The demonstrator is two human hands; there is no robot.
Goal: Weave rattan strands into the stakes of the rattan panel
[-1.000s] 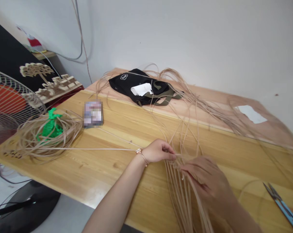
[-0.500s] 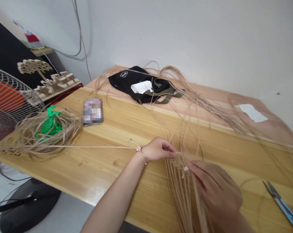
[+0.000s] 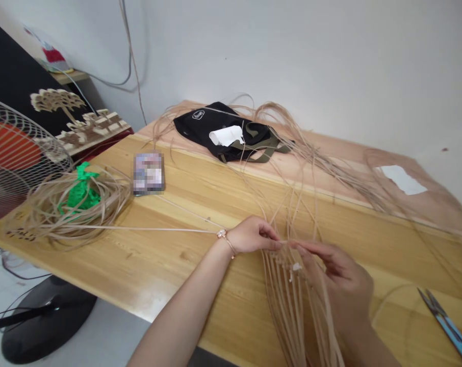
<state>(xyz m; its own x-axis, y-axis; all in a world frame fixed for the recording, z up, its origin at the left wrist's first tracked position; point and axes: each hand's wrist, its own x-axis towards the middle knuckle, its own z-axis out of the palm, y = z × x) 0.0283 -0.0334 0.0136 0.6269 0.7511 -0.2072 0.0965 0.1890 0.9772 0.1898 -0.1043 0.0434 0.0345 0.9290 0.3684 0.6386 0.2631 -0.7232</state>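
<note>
Thin tan rattan strips (image 3: pixel 288 306) fan out from a woven band toward the table's front edge and away toward the wall. My left hand (image 3: pixel 256 235) pinches a strip at the band's upper edge, thumb against fingers. Close beside it, my right hand (image 3: pixel 340 278) pinches the same strip between thumb and forefinger, with several hanging strips running past its palm. A small white tie (image 3: pixel 295 267) sits on the weave just below the fingertips. From near my left wrist, one strip stretches left to a loose rattan coil (image 3: pixel 47 204) with a green plastic bag (image 3: pixel 83 193) on it.
Blue-handled scissors (image 3: pixel 447 323) lie at the right. A black bag (image 3: pixel 204 125) and white paper (image 3: pixel 402 180) rest along the wall. A small box with a blurred picture (image 3: pixel 149 173) stands left of centre. A fan (image 3: pixel 17 148) is beyond the left edge.
My right hand has moved up and left, from beside the white tie to the strip at my left fingertips. My left hand keeps its pinch. The view has shifted slightly.
</note>
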